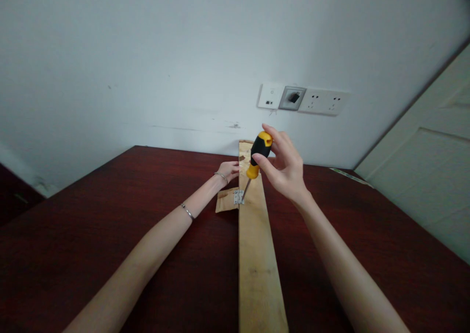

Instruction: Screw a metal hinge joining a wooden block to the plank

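Observation:
My right hand (284, 169) is closed around the yellow and black handle of a screwdriver (261, 149). The tool leans a little, and its tip meets a small metal hinge (240, 196). That hinge joins a long wooden board (255, 254) to a short wooden piece (225, 200) sticking out on the left. At the board's left side, beyond the hinge, my left hand (229, 170) grips its edge; the fingertips are partly hidden by the wood. Whether a screw sits under the tip is too small to make out.
The board lies lengthwise on a dark red tabletop (176, 284), its far end near the pale wall (165, 68). Wall sockets (319, 101) with a black plug (293, 97) are behind my right hand. A white panelled door (433, 152) stands at the right.

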`<state>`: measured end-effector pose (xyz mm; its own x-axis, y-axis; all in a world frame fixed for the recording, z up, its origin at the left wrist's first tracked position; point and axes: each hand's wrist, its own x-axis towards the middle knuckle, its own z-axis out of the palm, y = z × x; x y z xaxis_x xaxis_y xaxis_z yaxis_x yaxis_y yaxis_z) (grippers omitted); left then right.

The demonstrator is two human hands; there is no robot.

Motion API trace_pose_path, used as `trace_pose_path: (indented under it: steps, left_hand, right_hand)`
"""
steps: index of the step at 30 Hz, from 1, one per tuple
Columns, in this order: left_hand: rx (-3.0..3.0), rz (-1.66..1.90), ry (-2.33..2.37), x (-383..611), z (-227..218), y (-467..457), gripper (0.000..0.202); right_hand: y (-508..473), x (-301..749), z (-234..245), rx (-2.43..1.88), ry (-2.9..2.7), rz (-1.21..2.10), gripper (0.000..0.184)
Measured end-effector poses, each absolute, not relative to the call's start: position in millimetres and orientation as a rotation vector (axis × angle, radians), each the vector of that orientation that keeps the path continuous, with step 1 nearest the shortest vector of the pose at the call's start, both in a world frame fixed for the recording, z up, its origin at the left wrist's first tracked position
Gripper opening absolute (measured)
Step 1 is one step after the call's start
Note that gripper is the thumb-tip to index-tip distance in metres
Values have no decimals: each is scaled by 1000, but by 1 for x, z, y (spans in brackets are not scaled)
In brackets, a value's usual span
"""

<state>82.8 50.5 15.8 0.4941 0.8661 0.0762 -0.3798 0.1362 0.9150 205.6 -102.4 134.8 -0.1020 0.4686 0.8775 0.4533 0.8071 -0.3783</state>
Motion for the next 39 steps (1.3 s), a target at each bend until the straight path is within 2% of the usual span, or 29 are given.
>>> trace_pose_path:
  steps: [7,13,24,39]
  left_hand:
    - [1129,949,536,82,13,53,20]
    - [1138,934,516,83,9,57,27]
    - [1127,943,513,84,5,59,23]
    - [1080,961,528,85,13,54,21]
  right_hand:
    - [-101,205,134,-717,-1751,-3,52]
    - [-100,206,132,-725,-1765,-21,54]
    - [-104,207,134,-766,-1825,67,52]
    - [-103,222,163,-845,-2025,179,51]
